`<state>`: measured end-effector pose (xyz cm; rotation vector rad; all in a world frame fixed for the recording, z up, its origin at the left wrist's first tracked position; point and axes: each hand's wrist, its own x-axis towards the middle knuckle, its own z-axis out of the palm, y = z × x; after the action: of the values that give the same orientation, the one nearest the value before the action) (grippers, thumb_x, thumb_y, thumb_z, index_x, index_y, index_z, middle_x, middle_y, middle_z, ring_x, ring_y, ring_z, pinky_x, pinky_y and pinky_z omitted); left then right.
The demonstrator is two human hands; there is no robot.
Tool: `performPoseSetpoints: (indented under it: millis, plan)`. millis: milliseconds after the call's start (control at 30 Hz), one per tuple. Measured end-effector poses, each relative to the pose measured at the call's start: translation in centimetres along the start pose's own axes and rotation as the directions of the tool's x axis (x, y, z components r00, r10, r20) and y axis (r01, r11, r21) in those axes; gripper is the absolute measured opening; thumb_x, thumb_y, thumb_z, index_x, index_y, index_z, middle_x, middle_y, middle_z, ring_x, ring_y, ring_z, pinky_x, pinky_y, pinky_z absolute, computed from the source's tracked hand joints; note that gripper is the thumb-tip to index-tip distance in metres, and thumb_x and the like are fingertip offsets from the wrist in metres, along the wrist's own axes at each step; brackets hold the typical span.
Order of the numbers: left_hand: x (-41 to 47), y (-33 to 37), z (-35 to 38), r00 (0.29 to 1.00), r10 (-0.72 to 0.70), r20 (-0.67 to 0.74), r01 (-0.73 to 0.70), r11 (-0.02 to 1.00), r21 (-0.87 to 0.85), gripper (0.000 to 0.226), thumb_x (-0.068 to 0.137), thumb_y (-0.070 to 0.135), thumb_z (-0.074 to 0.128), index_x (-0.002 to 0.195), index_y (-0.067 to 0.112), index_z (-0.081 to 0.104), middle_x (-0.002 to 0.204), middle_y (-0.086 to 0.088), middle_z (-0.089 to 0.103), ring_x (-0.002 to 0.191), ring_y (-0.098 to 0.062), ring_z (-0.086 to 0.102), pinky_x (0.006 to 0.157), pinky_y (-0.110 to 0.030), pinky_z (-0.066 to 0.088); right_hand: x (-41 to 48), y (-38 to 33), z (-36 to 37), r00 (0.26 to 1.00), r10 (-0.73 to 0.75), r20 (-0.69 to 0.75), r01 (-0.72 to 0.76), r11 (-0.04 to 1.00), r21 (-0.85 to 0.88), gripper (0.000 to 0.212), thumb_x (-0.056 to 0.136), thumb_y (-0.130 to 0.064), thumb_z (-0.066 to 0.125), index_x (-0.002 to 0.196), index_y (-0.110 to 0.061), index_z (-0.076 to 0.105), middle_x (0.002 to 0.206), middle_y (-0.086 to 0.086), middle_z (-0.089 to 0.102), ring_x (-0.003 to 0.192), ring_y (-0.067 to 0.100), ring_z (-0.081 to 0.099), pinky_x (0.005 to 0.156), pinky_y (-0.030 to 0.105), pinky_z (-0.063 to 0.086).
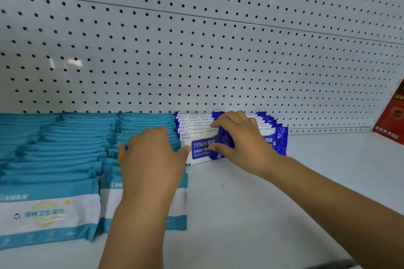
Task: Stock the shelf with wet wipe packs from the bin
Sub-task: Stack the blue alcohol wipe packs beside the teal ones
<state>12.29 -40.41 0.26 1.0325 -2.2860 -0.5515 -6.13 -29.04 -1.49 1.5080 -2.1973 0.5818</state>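
A row of blue-and-white alcohol wipe packs (202, 148) stands upright at the back of the white shelf (262, 203), against the pegboard. My right hand (238, 137) grips the front pack of this row, fingers over its top edge and thumb on its face. My left hand (150, 157) lies with spread fingers over the teal packs, its thumb touching the left edge of the front blue pack. The bin is out of view.
Two rows of teal-and-white wipe packs (50, 209) fill the shelf's left side, leaning back. A white pegboard back wall (196, 50) rises behind. A red box (391, 122) stands at the far right. Bare shelf lies between the blue packs and the red box.
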Motion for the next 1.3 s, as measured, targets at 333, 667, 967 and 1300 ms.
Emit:
performPoseSetpoints:
  millis: [333,667,967,1300]
  plan:
    - [-2.9,5.6,2.8,0.946,0.320,-0.048,-0.317,0.889,-0.330,0.039,0.087,0.041,0.074,0.117,0.017,0.070,0.118,0.000,0.069,0.111,-0.022,0.060,0.090,-0.032,0.047,-7.4,3.1,-8.4,0.990,0.107,0.092,-0.105,0.994,-0.033,0.052,0.084,-0.059,0.065,0.127,-0.031,0.062,0.123,-0.016,0.064,0.114,0.007,0.052,0.098,0.033,0.047]
    - [-10.5,14.1,8.8,0.774,0.627,0.083,-0.520,0.706,-0.481,0.044,0.088,0.050,0.068,0.126,0.028,0.065,0.130,0.010,0.063,0.121,-0.010,0.054,0.098,-0.026,0.040,-20.1,7.4,-17.5,0.899,0.429,0.084,-0.407,0.892,-0.199,0.067,0.086,-0.065,0.061,0.144,-0.035,0.048,0.148,-0.017,0.047,0.135,0.003,0.040,0.110,0.020,0.031]
    - [-18.0,20.2,13.9,0.547,0.786,0.287,-0.634,0.613,-0.472,0.057,0.092,0.056,0.060,0.144,0.037,0.047,0.143,0.011,0.052,0.128,-0.013,0.050,0.102,-0.030,0.041,-31.9,9.5,-23.2,0.719,0.692,0.060,-0.661,0.708,-0.247,0.065,0.085,-0.060,0.067,0.142,-0.037,0.048,0.145,-0.016,0.050,0.135,0.005,0.041,0.104,0.016,0.027]
    - [-26.8,19.9,21.4,0.111,0.855,0.506,-0.781,0.390,-0.487,0.067,0.092,0.056,0.059,0.147,0.022,0.045,0.148,0.003,0.049,0.136,-0.016,0.043,0.110,-0.030,0.035,-46.1,9.0,-23.1,0.364,0.903,0.226,-0.891,0.409,-0.196,0.063,0.080,-0.064,0.069,0.134,-0.036,0.055,0.126,-0.023,0.055,0.112,-0.002,0.053,0.100,0.024,0.046]
